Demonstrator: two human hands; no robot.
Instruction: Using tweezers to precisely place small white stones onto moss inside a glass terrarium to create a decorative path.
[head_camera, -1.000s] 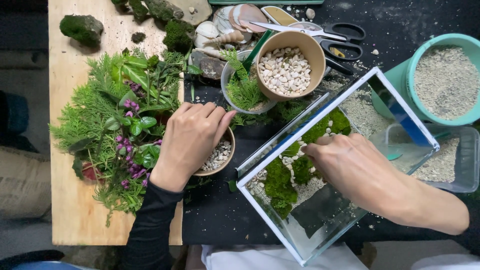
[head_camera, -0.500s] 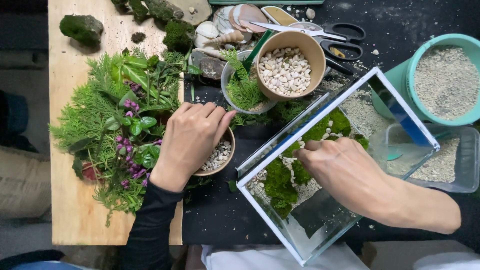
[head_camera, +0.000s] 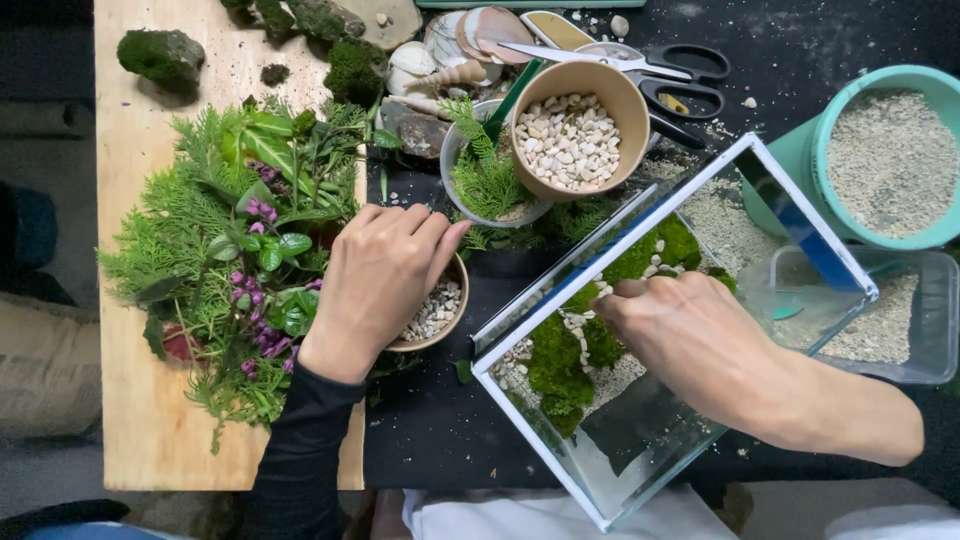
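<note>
Head view. Right hand (head_camera: 690, 335) is inside the tilted glass tank (head_camera: 800, 215), fingers curled down toward the line of white pebbles (head_camera: 575, 325) that runs between the moss patches (head_camera: 560, 365); fingertips are hidden behind the knuckles, so I cannot tell whether a pebble is pinched or the hand is only pressing them in. Left hand (head_camera: 380, 275) lies loosely cupped, palm down, over the small brown bowl of pebbles (head_camera: 435, 312), which sits just left of the tank's near-left wall; nothing visibly gripped.

Pebbles in hand sit mid-tank, touching the moss on both sides, with pale sand (head_camera: 715, 225) further right.

Judgement on technique: set pebbles one or few at a time, low to the substrate, so they do not roll downhill in the tilted tank (the slope runs toward the near corner). Keep the wrist clear of the moss to avoid flattening it. The left hand steadying the bowl seems sensible, since it stands close to the tank edge.

Surroundings: larger paper cup of pebbles (head_camera: 570, 140) far of centre, greenery pile (head_camera: 230, 250) on the wooden board (head_camera: 140, 420) at left, scissors (head_camera: 660, 75) far.
</note>
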